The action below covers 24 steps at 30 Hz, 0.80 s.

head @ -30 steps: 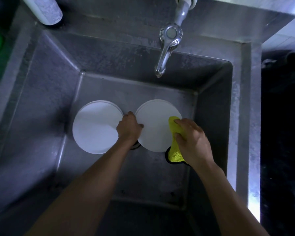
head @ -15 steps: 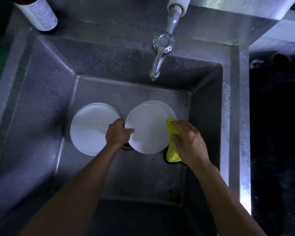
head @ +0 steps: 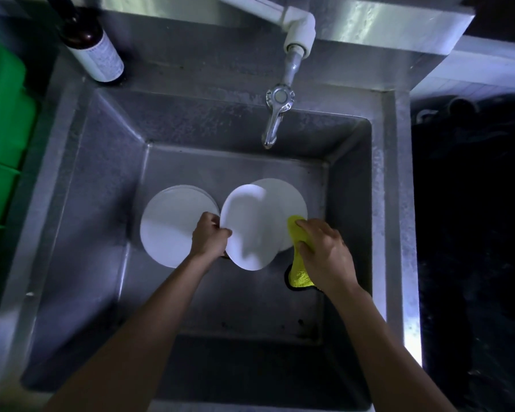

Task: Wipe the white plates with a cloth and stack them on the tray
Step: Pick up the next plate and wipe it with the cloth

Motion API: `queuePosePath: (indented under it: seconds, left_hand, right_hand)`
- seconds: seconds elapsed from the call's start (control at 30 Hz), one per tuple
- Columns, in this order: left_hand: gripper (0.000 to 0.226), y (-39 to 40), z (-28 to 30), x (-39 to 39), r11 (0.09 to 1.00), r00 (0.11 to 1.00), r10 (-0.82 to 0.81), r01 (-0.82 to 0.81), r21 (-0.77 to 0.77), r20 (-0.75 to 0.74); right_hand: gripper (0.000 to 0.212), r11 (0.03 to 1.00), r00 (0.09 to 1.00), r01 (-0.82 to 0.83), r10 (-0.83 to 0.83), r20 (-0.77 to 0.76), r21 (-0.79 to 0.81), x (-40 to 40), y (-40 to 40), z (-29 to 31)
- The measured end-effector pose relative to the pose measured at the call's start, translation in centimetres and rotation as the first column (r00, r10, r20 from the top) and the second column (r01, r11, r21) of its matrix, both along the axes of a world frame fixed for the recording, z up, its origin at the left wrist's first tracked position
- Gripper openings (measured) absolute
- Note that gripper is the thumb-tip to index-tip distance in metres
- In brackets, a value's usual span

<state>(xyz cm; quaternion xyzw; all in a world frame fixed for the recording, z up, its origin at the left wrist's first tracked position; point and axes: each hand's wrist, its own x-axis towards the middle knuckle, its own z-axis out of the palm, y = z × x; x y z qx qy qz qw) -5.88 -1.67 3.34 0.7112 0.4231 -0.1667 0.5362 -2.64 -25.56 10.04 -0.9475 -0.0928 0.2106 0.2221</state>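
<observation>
Left hand (head: 210, 237) pinches near-left rim of tilted top plate (head: 247, 230), lifting it off right stack (head: 289, 203) in sink (head: 81, 203). Right hand (head: 324, 252) grips yellow cloth (head: 299, 257) against stack's right edge. Step: picking up plate. Next: bring cloth onto its face. Tray unseen.

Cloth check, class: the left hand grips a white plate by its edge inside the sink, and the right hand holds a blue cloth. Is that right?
Not quite. The head view shows the cloth is yellow, not blue. The rest stands: the left hand grips a plate by its edge inside the sink, and the right hand holds the cloth.
</observation>
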Motion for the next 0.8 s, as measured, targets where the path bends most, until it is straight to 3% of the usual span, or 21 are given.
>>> queuePosePath:
  seconds: [0.17, 0.33, 0.5, 0.63, 0.8]
  left_hand:
    - [0.049, -1.5, 3.4, -0.4, 0.978, 0.976, -0.195, 0.185, 0.1, 0.094]
    - [0.049, -2.3, 6.5, -1.3, 0.966, 0.966, -0.228, 0.209, 0.151, 0.121]
    - [0.04, -2.8, 9.8, -2.7, 0.993, 0.981, -0.047, 0.066, -0.093, 0.189]
    - [0.042, -3.7, 12.3, -3.7, 0.948, 0.973, 0.123, -0.058, -0.314, 0.193]
    - [0.041, -4.4, 15.1, -4.6, 0.887, 0.968, 0.17, -0.069, -0.457, 0.184]
  right_hand:
    - [0.049, 1.0, 1.0, -0.024, 0.024, -0.008, -0.008, -0.9, 0.5, 1.6]
    - [0.049, 0.998, 0.998, -0.06, 0.06, 0.011, 0.035, -2.1, 0.4, 3.4]
    - [0.049, 0.972, 0.997, -0.063, 0.052, 0.053, 0.225, -3.1, 0.3, 5.6]
    - [0.047, 0.934, 0.989, -0.12, 0.082, 0.126, 0.337, -3.6, 0.7, 7.6]
    - [0.045, 0.91, 0.967, -0.198, 0.122, 0.222, 0.364, -3.9, 1.1, 9.1]
